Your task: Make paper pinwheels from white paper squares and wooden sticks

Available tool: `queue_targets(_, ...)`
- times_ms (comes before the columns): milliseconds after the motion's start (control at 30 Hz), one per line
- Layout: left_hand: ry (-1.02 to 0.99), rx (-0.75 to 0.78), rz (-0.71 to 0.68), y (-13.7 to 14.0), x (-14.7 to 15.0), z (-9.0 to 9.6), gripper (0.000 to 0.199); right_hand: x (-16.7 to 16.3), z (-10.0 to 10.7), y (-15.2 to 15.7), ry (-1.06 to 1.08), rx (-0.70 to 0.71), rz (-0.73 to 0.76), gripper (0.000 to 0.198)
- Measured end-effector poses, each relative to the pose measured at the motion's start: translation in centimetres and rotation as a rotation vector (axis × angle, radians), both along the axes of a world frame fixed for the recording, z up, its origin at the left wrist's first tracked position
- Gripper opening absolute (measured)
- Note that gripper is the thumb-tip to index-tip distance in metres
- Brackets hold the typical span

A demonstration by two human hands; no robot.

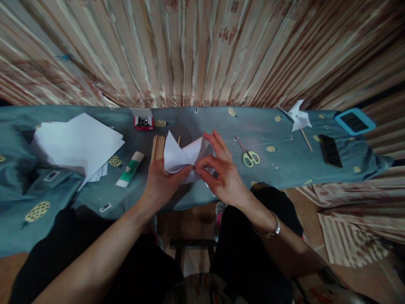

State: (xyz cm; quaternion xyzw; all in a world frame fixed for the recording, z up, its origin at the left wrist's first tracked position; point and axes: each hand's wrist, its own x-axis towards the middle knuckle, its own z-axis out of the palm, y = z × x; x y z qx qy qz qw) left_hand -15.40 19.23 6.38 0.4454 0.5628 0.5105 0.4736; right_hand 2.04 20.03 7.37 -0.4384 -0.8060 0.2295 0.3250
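Note:
A folded white paper pinwheel [179,158] is held over the cloth, its corners bent up and in. My left hand [164,181] grips it from the left, the thumb pressing at its centre. At that same centre, the thumb and index finger of my right hand [223,169] are pinched together on something too small to make out, with the other fingers raised behind. Partly hidden by the paper lie several thin wooden sticks [157,147]. To the right of my hands are scissors with pale green handles [251,158].
Left on the blue-grey cloth [218,120] are white paper sheets [79,141], a green and white glue stick [130,169] and an open red box [144,123] with small shiny pieces. Right are a finished pinwheel [299,117] on a stick, a phone [330,150] and a blue-framed device [355,121].

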Motion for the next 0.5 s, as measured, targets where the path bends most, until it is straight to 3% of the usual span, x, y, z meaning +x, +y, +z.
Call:
queue_targets(267,0.029,-0.060,0.038,-0.13,0.06,-0.18,0.010,0.03,0.02,0.04,0.007,-0.042,0.017,0.008)
queue_targets(500,0.095,0.010,0.013,-0.29,0.16,-0.35,0.007,-0.07,-0.33,0.05,0.065,-0.110,-0.023,0.005)
